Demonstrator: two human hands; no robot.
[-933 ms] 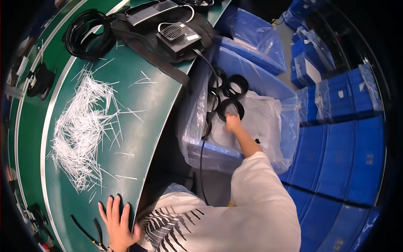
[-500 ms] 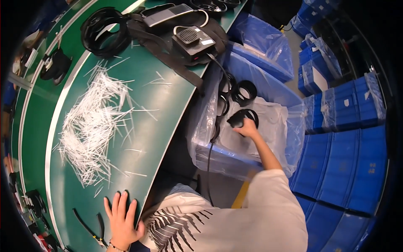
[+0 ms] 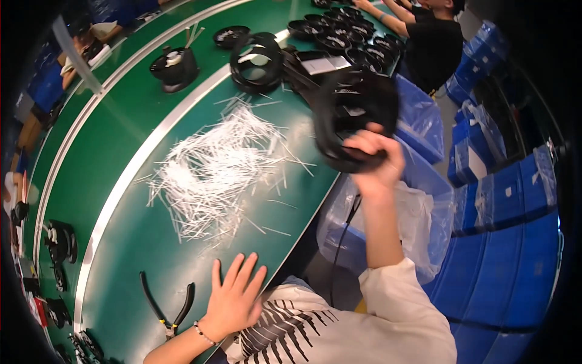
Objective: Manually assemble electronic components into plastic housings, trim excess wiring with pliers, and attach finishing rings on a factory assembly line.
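My right hand is lifted above the table's right edge, its fingers closed around a round black plastic housing. The housing is blurred by motion and hides part of what lies behind it. My left hand rests flat on the green table, fingers spread, holding nothing. Beside its wrist lie pliers with black and yellow handles, spread apart. Beyond the left hand is a loose heap of thin white strips.
Another black ring-shaped housing stands past the heap, near a phone. Several black round parts lie farther back, by a co-worker. At right are a plastic-lined blue bin, a dangling cable and stacked blue crates.
My right hand has come up out of the bin with the black housing, over the table edge. My left hand stays flat on the table. The view has swung, showing more of the table's far end.
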